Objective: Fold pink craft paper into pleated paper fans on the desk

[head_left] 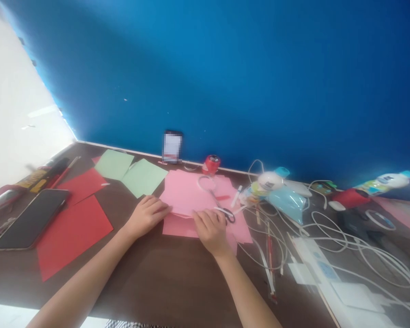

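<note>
In the head view, my left hand (148, 215) grips the left end of a pink sheet of paper (182, 191), fingers closed at its near edge. My right hand (211, 230) pinches the same edge farther right. Between the hands that edge is slightly raised and looks folded. More pink sheets (180, 229) lie underneath. Beside my right fingers are scissors (230, 216) with dark handles, partly hidden. A pale tape ring (207, 183) rests on the pink paper, with a red round container (211, 164) behind it.
Green sheets (145, 176), red sheets (75, 234) and a phone (30, 219) lie on the left. Glue bottles (268, 182), tangled white cables (348, 228) and a white power strip (319, 259) crowd the right. A blue wall (225, 82) bounds the dark table (164, 282).
</note>
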`<state>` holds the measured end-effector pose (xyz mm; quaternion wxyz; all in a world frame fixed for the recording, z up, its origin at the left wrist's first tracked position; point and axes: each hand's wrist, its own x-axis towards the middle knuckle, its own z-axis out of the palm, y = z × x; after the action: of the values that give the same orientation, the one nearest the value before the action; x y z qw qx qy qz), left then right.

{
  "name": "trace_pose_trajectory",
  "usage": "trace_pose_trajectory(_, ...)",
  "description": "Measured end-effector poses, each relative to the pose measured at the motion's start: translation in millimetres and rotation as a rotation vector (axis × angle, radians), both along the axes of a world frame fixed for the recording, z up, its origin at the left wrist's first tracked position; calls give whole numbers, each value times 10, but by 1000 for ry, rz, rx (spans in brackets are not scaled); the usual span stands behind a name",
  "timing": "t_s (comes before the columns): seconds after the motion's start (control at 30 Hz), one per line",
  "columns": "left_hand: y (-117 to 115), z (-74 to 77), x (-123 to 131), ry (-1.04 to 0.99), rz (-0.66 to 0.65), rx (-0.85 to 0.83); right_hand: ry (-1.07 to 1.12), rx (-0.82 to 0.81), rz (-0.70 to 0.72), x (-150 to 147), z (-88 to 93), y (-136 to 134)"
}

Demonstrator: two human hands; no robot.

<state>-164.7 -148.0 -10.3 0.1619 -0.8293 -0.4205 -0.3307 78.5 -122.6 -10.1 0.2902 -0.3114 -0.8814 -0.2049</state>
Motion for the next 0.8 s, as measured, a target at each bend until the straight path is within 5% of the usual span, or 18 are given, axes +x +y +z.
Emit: trace_pose_trajectory(0.8, -40, 50, 72, 128, -18, -39, -37, 15, -8, -78, -16, -11)
